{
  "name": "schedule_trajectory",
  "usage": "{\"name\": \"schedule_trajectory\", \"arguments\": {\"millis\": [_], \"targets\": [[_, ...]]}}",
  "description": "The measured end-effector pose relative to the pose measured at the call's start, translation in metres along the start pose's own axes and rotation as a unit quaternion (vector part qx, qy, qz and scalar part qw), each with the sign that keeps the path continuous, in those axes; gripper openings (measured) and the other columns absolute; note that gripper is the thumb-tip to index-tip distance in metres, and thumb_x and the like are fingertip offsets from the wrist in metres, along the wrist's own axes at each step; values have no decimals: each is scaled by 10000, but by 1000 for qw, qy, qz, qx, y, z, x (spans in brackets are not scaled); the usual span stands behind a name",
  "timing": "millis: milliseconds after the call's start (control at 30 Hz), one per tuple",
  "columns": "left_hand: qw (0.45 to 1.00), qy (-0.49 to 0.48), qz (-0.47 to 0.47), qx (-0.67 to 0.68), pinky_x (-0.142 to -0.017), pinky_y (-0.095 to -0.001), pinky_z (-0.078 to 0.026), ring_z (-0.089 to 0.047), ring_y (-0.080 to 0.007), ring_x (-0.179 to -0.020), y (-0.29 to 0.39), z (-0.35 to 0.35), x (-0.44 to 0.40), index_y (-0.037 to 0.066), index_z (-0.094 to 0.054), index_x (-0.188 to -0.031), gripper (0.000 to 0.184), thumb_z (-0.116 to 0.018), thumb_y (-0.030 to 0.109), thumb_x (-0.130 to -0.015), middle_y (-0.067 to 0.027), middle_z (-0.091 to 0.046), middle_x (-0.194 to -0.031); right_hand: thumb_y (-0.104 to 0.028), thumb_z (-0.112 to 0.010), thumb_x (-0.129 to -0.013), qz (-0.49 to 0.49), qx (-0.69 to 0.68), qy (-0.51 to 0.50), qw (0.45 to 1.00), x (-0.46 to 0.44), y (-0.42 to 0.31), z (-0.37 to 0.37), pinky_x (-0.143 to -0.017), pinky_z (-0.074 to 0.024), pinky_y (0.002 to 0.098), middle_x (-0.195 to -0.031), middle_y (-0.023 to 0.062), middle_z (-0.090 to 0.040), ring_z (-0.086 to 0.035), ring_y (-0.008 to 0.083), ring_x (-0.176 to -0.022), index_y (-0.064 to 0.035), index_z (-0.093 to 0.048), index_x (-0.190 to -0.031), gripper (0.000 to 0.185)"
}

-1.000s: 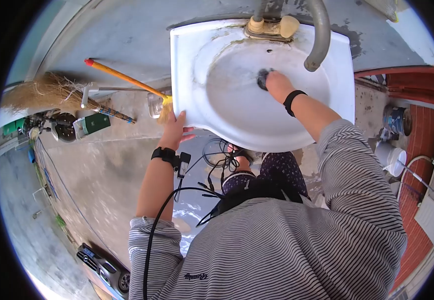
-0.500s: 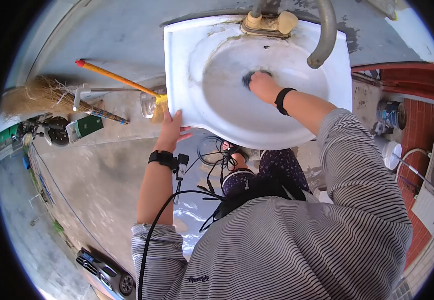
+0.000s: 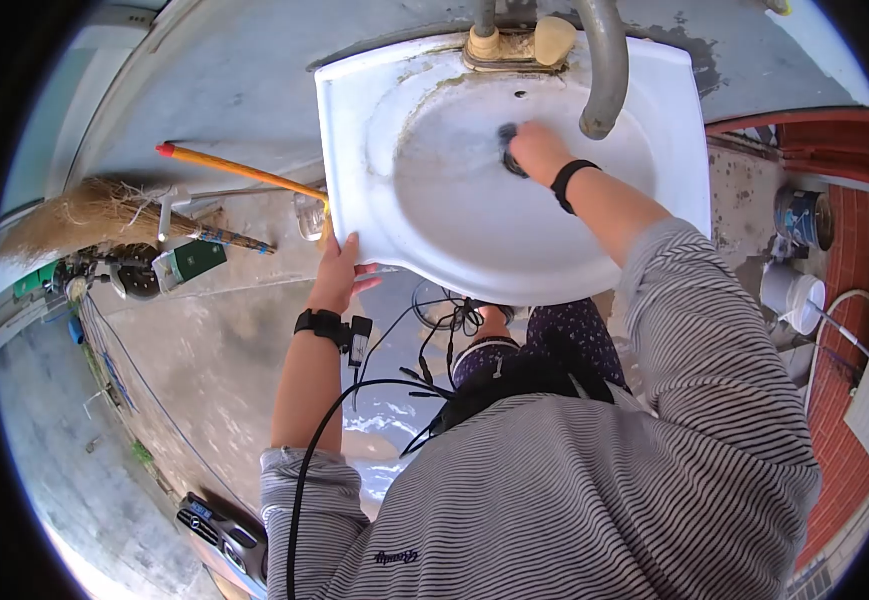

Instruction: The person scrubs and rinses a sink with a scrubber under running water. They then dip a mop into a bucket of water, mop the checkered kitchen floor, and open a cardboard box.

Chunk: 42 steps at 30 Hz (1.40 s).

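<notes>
right hand (image 3: 542, 152) hides most of dark pad (image 3: 507, 132) | top edge cuts off grey pipe (image 3: 606, 75) | washbasin (image 3: 454, 220) partly hides foot (image 3: 494, 318) | left sleeve (image 3: 312, 485) partly covers car (image 3: 219, 530) | shirt lettering (image 3: 396, 557) is too small to read

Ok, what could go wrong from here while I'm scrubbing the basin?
The right hand could knock the grey spout, which overhangs the basin nearby. The loose black cables hang near the legs and might snag. The left hand is only at the basin's outer edge, so it may slip if that edge is wet.
</notes>
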<state>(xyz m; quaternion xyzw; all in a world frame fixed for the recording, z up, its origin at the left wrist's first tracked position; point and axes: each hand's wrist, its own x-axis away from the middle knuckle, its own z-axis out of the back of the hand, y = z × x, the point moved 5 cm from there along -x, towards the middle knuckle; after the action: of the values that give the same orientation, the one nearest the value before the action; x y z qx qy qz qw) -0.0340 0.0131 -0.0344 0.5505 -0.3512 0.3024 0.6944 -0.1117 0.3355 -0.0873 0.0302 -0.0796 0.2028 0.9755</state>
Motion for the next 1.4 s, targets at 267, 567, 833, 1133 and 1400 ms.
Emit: {"name": "schedule_trajectory", "arguments": {"millis": [267, 567, 833, 1133, 1400], "targets": [[999, 17, -28, 3, -586, -312, -540, -518, -129, -724, -2, 3, 0, 185, -305, -1219, 358, -405, 301, -895, -26, -491, -960, -89, -536, -670, 77, -96, -142, 982, 67, -40, 7, -620, -472, 402, -681, 137, -606, -599, 303, -714, -43, -619, -671, 96], [1000, -4, -25, 13, -595, -303, -534, -513, -128, -720, -2, 3, 3, 249, -220, -1307, 454, -404, 304, -896, -19, -486, -1007, -86, -562, -667, 50, -4, -116, 992, 52, 11, -13, -707, -463, 362, -782, 122, -563, -532, 276, -820, -43, -620, -687, 75], [999, 5, -33, 25, -600, -339, -531, -537, -162, -724, -3, 5, -3, 167, -318, -1199, 370, -438, 303, -876, -41, -488, -1016, -66, -564, -681, 121, 73, -124, 982, 31, -5, -12, -726, -462, 329, -827, 105, -565, -517, 254, -840, -43, -632, -732, 88], [999, -4, -31, 14, -624, -327, -531, -515, -143, -727, -1, 3, 2, 210, -243, -1284, 442, -415, 307, -888, -35, -486, -1015, -14, -492, -671, -42, -147, -154, 976, -3, -20, -6, -674, -461, 406, -786, 233, -591, -589, 344, -738, 37, -611, -725, 140], [1000, 9, -17, 11, -649, -336, -530, -503, -140, -751, -5, 4, 0, 211, -246, -1297, 454, -414, 325, -891, -34, -488, -996, -121, -550, -649, -106, -181, -222, 952, -26, -22, -29, -681, -467, 394, -786, 206, -607, -590, 347, -763, 4, -650, -716, 173]]}}
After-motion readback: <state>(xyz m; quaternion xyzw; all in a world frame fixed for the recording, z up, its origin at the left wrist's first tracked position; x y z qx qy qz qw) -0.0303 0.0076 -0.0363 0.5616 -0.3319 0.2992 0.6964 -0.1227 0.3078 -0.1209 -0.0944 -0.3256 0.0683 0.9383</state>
